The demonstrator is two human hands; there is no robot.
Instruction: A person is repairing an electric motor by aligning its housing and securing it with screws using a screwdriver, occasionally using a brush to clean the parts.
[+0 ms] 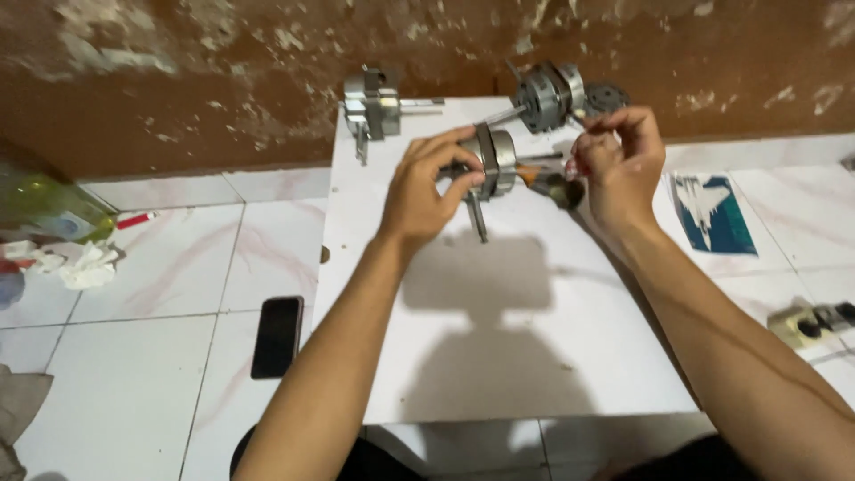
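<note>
**Two hands on a small motor at the far part of a white board**

On the white rectangular board (pixel 499 356), near its far edge, the left hand (pixel 426 191) closes around a grey round metal motor with a thin shaft (pixel 495 160). The fingers wrap the motor body from the left side and the thumb lies on its front, so the motor sits directly in the grip, just right of the palm. The thin shaft points down toward the person, below the fingers.

The right hand (pixel 623 165) is just beside the motor, on its right. Its fingers are pinched narrow around a small tool with a red and orange handle (pixel 545 174), and the tip of the tool reaches to the right side of the motor.

Behind the hands, a second grey round motor (pixel 548 93) lies at the far edge of the board, and a squarer grey metal motor (pixel 374 105) stands at the far left corner. Left of the board, a black phone (pixel 277 336) lies flat on the white floor tiles (pixel 160 267), well apart from both hands.
</note>
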